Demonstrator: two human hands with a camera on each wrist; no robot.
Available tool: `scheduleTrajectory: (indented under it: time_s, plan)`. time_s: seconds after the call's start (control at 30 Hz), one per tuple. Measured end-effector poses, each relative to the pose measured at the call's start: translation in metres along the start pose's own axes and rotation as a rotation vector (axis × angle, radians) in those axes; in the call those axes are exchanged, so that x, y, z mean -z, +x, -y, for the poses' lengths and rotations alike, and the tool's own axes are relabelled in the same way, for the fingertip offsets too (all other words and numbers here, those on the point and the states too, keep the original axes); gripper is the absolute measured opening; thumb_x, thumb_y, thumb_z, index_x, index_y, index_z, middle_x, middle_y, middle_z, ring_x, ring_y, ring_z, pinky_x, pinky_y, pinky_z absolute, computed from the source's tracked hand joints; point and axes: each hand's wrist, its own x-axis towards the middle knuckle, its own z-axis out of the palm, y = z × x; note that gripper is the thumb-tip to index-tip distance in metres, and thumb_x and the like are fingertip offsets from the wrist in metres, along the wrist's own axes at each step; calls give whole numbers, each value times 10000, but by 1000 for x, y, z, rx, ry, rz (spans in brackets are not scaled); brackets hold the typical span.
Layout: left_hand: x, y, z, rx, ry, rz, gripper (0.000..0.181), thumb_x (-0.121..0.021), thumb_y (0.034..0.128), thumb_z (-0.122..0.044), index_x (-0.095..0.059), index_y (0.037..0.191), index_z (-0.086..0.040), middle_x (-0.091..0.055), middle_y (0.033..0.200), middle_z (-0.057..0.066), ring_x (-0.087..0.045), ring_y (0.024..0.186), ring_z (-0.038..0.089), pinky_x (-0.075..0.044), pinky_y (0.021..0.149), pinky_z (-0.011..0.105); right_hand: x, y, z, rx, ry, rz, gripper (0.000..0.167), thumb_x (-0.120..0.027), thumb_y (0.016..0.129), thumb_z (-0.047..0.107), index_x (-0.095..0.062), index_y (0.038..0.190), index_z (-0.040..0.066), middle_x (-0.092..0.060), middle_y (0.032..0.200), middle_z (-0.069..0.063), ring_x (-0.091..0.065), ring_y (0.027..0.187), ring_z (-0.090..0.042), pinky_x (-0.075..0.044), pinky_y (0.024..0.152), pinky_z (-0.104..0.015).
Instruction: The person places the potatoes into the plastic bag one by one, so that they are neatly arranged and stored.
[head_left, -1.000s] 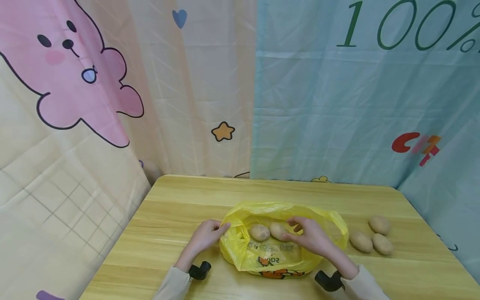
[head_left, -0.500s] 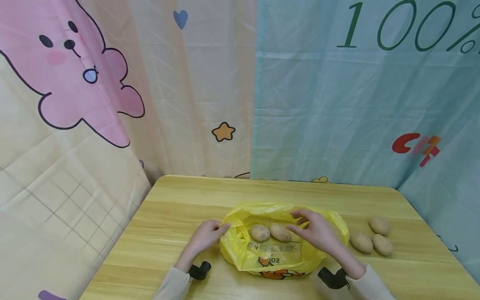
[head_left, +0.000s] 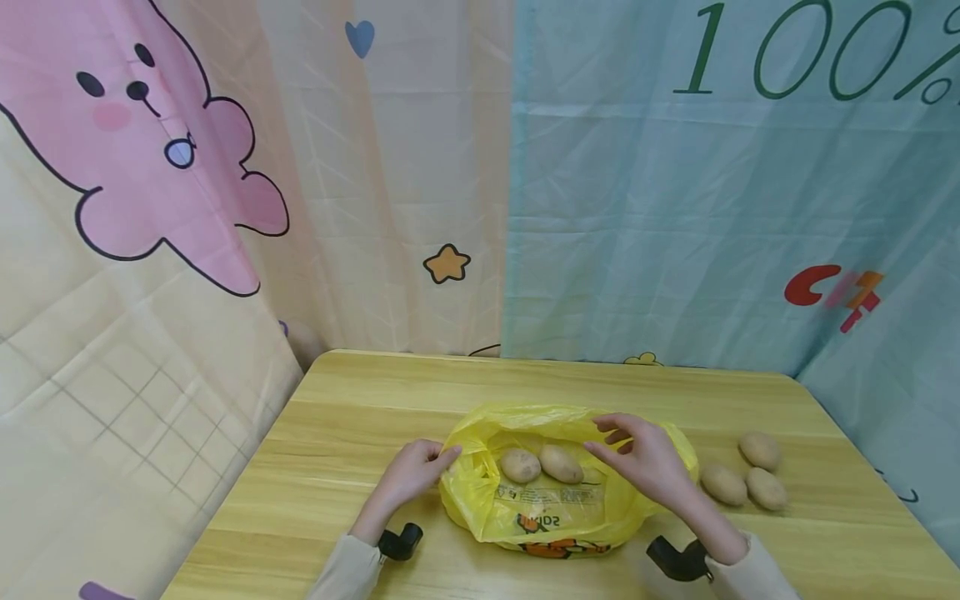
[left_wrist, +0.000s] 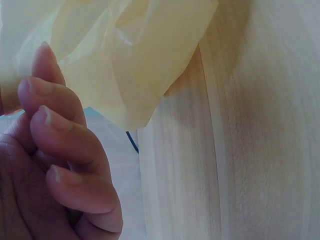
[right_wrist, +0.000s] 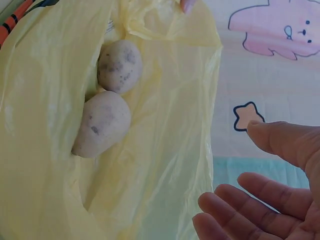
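Observation:
A yellow plastic bag (head_left: 480, 504) lies on the table with its mouth spread wide. Two potatoes (head_left: 521, 466) sit side by side inside it, and the right wrist view shows one potato (right_wrist: 104, 122) with dark patches. At the bag's left rim my left hand (head_left: 412, 473) pinches the plastic between thumb and fingers. My right hand (head_left: 651, 462) hovers over the bag's right part, holding nothing, fingers loosely bent and thumb apart. Right of the bag lie three more potatoes, among them one potato (head_left: 722, 484) nearest the bag.
The wooden table (head_left: 360, 392) has its back edge near a patterned curtain (head_left: 420, 167). Another curtain hangs along the left side. Black wrist-worn devices (head_left: 401, 542) are on both forearms.
My right hand has let go of the right-hand potato in the bag and drawn back up and to the right. The left hand keeps its place on the rim.

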Motion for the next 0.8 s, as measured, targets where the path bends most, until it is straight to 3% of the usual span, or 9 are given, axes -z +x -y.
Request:
scheduleTrajectory:
  time_s: [0.3, 0.8]
  plan:
    - [0, 0, 0, 4, -2, 2, 447, -524, 969, -396, -530, 609, -132, -400, 500, -65, -353, 458, 85, -295, 448, 230, 14, -4, -1, -20, -1, -78, 362, -738, 847, 238, -653, 1117, 13, -656, 1054, -126, -632, 854, -205, -517, 689, -324]
    - [0, 1, 1, 4, -1, 2, 464, -524, 963, -420, -523, 600, -132, -395, 491, -66, -343, 450, 87, -287, 445, 231, 37, -10, -12, -33, 14, -273, 280, -752, 835, 196, -666, 1050, 38, -668, 966, -76, -620, 776, -141, -499, 649, -233]
